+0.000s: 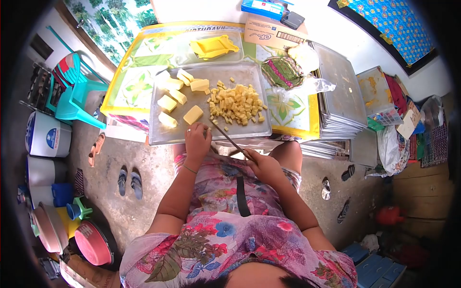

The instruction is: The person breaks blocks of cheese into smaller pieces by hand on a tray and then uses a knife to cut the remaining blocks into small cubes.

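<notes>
A metal tray (180,132) lies on the table and bears pale yellow blocks at its left and a heap of small yellow cubes (235,103) at its right. My right hand (259,163) is closed round the handle of a knife (228,135), whose blade reaches over the tray's near edge beside the cubes. At that same edge is my left hand (198,137), its fingers bent, just below one yellow block (193,115). Whether the fingertips hold a small piece cannot be made out.
Behind the tray, a clear container (185,60) holds a yellow slicer (213,47). A cardboard box (271,33), a green patterned cloth (283,72) and stacked metal trays (338,91) stand at the right. A teal chair (77,101) is at the left.
</notes>
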